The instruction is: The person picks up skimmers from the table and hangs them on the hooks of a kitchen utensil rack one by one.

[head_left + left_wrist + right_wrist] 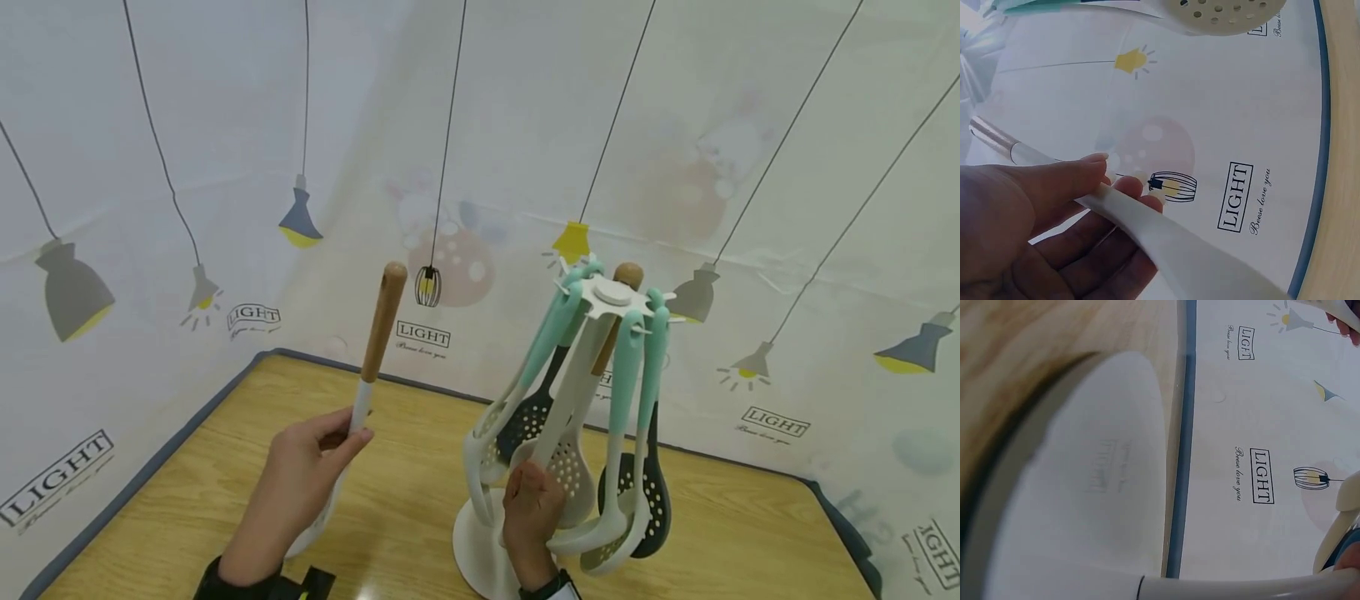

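My left hand [311,475] pinches the white neck of a kitchen utensil with a wooden handle [384,321], which points upward. In the left wrist view, the white utensil [1147,228] widens toward the lower right; its end is out of frame. My right hand [534,508] grips the white pole of a utensil stand [573,383]. Its round white base [1091,469] fills the left of the right wrist view. Mint-handled ladles and slotted spoons [622,375] hang from hooks around its top. Another wooden-handled utensil [628,275] hangs behind the pole.
A wooden table [405,483] with a dark blue edge lies under the stand. Behind it hangs a pale backdrop [510,125] printed with lamps and lettering. The hanging utensils crowd closely around the right hand.
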Demonstrator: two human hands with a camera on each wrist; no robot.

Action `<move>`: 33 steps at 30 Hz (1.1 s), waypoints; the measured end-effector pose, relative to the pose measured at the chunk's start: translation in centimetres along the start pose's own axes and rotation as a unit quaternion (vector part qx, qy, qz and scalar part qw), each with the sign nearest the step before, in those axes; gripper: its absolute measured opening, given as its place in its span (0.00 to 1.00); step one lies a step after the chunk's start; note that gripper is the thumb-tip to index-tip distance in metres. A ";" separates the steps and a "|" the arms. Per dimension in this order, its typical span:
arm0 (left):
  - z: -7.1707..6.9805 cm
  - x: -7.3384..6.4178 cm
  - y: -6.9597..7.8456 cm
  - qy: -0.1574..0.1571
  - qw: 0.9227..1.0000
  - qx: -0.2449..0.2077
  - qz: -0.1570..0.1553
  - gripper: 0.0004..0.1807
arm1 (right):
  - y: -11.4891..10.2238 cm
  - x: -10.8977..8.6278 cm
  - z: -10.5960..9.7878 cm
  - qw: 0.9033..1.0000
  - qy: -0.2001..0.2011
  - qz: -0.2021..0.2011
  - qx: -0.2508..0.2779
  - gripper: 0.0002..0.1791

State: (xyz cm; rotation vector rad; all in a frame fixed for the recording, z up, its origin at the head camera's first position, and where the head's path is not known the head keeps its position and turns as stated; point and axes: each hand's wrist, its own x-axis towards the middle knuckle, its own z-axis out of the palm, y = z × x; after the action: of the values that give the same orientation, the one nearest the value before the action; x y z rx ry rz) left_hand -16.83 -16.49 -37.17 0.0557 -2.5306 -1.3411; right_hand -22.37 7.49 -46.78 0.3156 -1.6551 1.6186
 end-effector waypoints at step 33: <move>2.0 -3.5 4.8 -0.007 0.984 -0.156 0.083 0.17 | 0.0 -0.1 -0.1 1.000 -0.016 0.016 0.012 0.29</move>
State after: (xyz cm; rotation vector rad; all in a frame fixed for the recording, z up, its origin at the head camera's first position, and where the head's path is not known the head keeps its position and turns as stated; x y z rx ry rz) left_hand -13.56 -11.55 -35.12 -0.2244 -2.2475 -1.6508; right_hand -22.28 7.59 -46.90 0.3310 -1.6741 1.6662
